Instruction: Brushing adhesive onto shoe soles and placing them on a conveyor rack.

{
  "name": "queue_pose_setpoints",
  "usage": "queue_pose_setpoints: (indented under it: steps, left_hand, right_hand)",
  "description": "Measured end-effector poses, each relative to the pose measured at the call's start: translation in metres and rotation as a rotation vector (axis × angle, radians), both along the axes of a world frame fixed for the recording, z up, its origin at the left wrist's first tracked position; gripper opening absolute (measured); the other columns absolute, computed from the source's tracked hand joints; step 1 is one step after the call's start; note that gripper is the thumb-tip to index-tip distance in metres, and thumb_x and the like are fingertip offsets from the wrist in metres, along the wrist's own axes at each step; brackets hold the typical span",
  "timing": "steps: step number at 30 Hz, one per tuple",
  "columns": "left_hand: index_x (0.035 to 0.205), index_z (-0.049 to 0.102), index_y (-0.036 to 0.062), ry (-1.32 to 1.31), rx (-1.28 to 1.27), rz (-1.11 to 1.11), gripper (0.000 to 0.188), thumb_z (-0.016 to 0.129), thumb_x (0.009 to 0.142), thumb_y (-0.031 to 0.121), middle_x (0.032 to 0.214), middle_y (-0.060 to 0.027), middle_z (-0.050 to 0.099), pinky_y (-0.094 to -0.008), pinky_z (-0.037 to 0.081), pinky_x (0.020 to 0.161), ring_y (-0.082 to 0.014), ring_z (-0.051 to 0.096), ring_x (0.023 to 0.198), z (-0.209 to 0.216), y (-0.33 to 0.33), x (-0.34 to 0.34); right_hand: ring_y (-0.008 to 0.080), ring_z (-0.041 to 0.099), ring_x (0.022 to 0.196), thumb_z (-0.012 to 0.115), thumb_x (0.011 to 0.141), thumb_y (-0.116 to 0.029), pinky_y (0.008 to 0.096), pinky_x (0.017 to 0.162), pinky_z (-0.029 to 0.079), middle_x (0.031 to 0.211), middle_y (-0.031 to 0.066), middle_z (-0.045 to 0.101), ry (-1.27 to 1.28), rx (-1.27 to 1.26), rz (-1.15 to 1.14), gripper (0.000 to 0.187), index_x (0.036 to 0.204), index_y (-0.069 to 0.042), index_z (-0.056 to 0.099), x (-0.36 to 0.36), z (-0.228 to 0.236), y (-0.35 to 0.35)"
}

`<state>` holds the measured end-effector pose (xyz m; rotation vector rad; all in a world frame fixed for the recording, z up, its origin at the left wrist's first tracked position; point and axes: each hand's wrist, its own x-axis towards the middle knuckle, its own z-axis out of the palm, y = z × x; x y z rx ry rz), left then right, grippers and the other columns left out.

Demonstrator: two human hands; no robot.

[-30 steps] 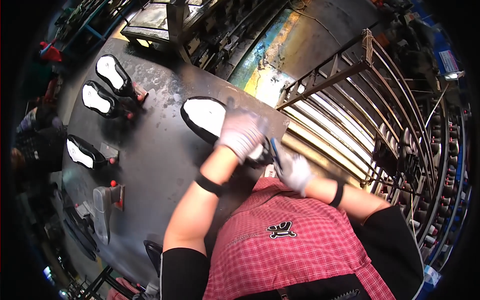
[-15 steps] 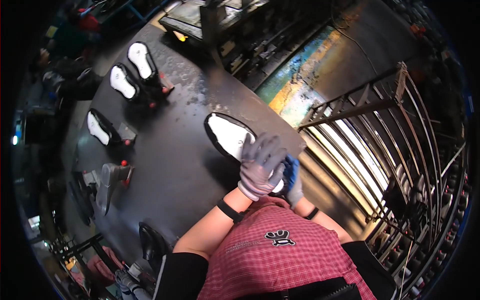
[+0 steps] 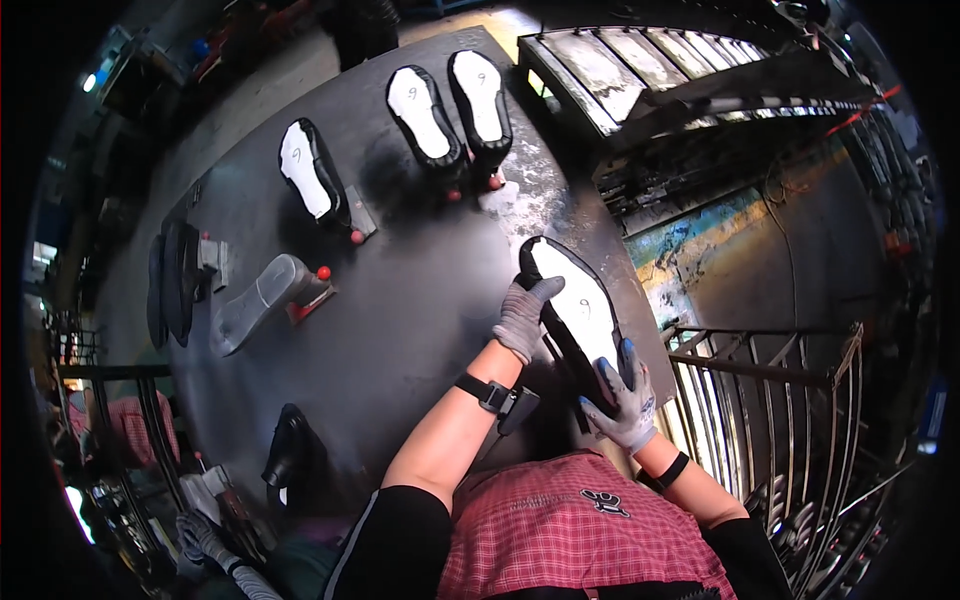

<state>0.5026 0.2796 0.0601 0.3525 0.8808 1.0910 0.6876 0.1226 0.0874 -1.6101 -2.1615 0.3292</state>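
A black shoe upper on a last (image 3: 590, 310) lies bottom up near the table's right edge, its white insole board facing me. My left hand (image 3: 523, 312), in a grey glove, grips its left side near the toe, the thumb on the board's edge and the other fingers hidden beneath. At the heel end, my right hand (image 3: 628, 400), in a grey glove with blue fingertips, is closed round the shoe from the near side, some fingers lying over the board. The underside of the shoe is out of sight.
Several similar upturned shoes (image 3: 310, 170) stand on holders with red knobs across the dark metal table (image 3: 420, 290). A bare grey shoe last (image 3: 262, 300) is at left, a black shoe (image 3: 295, 455) nearer. Another person's gloved hand (image 3: 205, 540) shows lower left. Metal racks (image 3: 765, 385) flank the right.
The view has turned. My left hand has gone from over the heel half to the shoe's left side by the toe. My right hand, formerly half hidden, now shows at the heel.
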Motion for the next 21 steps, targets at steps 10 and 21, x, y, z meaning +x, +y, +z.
queue_pose_setpoints:
  steps: [10,21]
  left_hand:
    - [0.129,0.054,0.0077,0.220,0.176,0.605,0.037,0.052,0.099,0.028,0.134,-0.0079,0.055,-0.0401,0.033,0.114,-0.0234,0.047,0.128,-0.038,0.034,-0.209]
    - [0.146,0.038,0.0101,0.025,0.114,1.127,0.073,0.051,0.090,0.056,0.146,-0.0110,0.045,-0.0522,0.030,0.114,-0.0334,0.039,0.137,-0.018,0.007,-0.399]
  right_hand:
    - [0.0478,0.039,0.130,0.075,0.079,-0.038,0.0536,0.106,0.041,0.151,0.0241,0.031,-0.017,-0.002,0.197,0.070,0.141,-0.020,0.049,-0.167,0.003,0.179]
    - [0.0387,0.026,0.143,0.066,0.081,-0.056,0.0516,0.115,0.027,0.156,0.0207,0.027,0.129,0.009,0.327,0.097,0.153,-0.005,0.024,-0.262,0.007,0.276]
